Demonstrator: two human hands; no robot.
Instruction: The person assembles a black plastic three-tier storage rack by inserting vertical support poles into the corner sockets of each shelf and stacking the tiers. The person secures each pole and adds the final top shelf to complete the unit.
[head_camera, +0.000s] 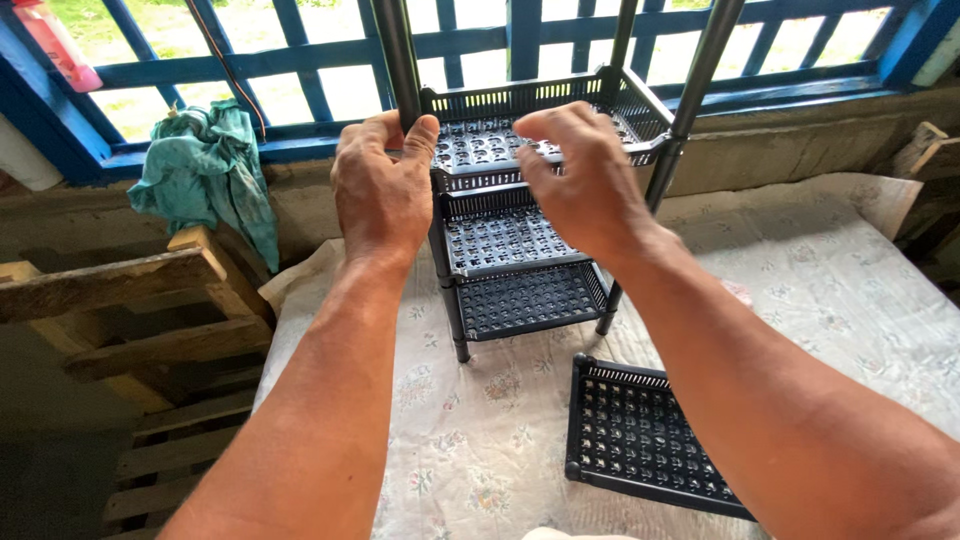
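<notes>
A black plastic rack (505, 240) with three perforated shelves stands on a flowered cloth (470, 440). Grey poles (400, 60) rise from its corners. My left hand (380, 190) grips the front left pole just above the top shelf (540, 125). My right hand (575, 180) hovers over the front edge of the top shelf, fingers curled and apart, holding nothing. A loose black perforated shelf (640, 440) lies flat on the cloth near my right forearm.
Blue window bars (300, 60) run across the back above a concrete ledge. A teal cloth (205, 170) hangs at the left. A rough wooden frame (130, 320) stands to the left of the cloth-covered surface.
</notes>
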